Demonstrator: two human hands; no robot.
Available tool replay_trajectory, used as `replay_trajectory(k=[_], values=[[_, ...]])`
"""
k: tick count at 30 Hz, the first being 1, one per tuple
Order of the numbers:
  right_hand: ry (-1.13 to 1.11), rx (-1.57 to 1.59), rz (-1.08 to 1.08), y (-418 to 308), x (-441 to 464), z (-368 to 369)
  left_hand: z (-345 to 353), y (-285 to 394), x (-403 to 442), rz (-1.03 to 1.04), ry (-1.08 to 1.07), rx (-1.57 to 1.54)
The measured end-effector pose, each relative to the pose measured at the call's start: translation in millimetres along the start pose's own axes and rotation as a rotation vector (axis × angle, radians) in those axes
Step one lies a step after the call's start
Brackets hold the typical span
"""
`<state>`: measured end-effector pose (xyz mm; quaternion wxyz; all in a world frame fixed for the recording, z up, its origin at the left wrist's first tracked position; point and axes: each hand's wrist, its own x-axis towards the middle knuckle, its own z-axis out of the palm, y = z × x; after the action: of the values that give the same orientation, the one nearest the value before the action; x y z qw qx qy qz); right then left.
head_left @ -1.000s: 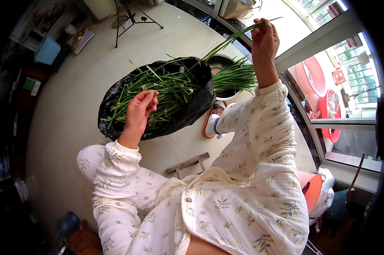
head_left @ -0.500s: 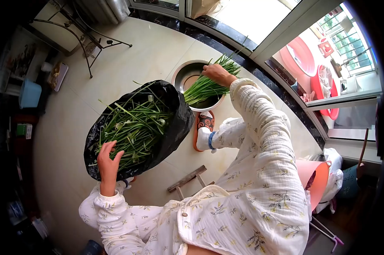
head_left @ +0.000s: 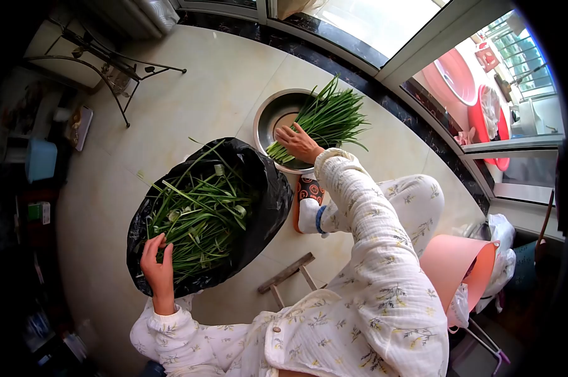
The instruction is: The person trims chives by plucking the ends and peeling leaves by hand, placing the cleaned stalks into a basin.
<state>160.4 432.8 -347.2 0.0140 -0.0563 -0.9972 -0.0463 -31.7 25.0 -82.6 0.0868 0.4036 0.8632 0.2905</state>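
Note:
A neat bundle of chives (head_left: pixel 334 116) lies across a round metal basin (head_left: pixel 266 119), its pale ends inside and its green tips over the far right rim. My right hand (head_left: pixel 299 144) rests over the pale ends, fingers loosely extended rather than wrapped around the stalks. To the left, a black plastic bag (head_left: pixel 274 195) gapes wide, full of loose, tangled chives (head_left: pixel 199 217). At its near left edge is my left hand (head_left: pixel 158 273), open, thumb apart from the fingers, fingertips against the loose leaves.
A foot in a patterned slipper (head_left: pixel 309 191) is right below the basin. A small wooden stool (head_left: pixel 287 273) stands close to my legs. A pink bin (head_left: pixel 456 267) is at the right, a metal stand (head_left: pixel 111 60) at the upper left. Glass doors (head_left: pixel 416 47) border the floor.
My right hand has moved from the middle of the chive bundle down-left to its pale ends, and its grip has loosened. The bundle now lies in the basin. My left hand stays at the bag.

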Motion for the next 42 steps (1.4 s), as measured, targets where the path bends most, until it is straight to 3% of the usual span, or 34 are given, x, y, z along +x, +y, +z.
replay_trajectory(k=[3,7,11,20,23,27,30,35,37,42], values=[[0.051,0.024,0.083,0.8,-19.0,19.3,2.1,0.2,-0.6,-0.044,-0.012,-0.022],[-0.087,0.018,0.114,8.9,-9.4,32.7,5.4,1.2,4.3,-0.083,-0.035,-0.035],[-0.077,0.117,0.214,19.5,14.8,47.1,9.2,2.7,13.0,-0.065,-0.028,-0.035],[-0.096,0.315,0.147,29.8,11.8,30.5,-3.4,4.4,29.7,-0.006,0.08,0.017],[0.162,0.435,0.148,37.6,30.6,-15.5,-25.0,-5.2,27.4,-0.039,0.117,0.025],[0.588,0.829,0.48,38.2,75.6,-94.3,-47.9,-20.2,13.6,-0.094,0.116,0.095],[0.711,1.043,0.315,6.0,105.4,-187.6,-61.0,-20.1,2.1,-0.03,0.171,0.123],[0.388,1.018,-0.156,-130.3,104.7,-306.9,-70.3,-28.6,-12.9,-0.056,0.177,0.051],[0.34,0.891,-0.359,-183.1,107.9,-297.5,-66.1,-38.6,-16.0,-0.021,0.161,0.088],[0.35,0.856,-0.481,-268.5,138.1,-271.8,-21.1,-57.7,-39.3,-0.008,0.003,0.252]])
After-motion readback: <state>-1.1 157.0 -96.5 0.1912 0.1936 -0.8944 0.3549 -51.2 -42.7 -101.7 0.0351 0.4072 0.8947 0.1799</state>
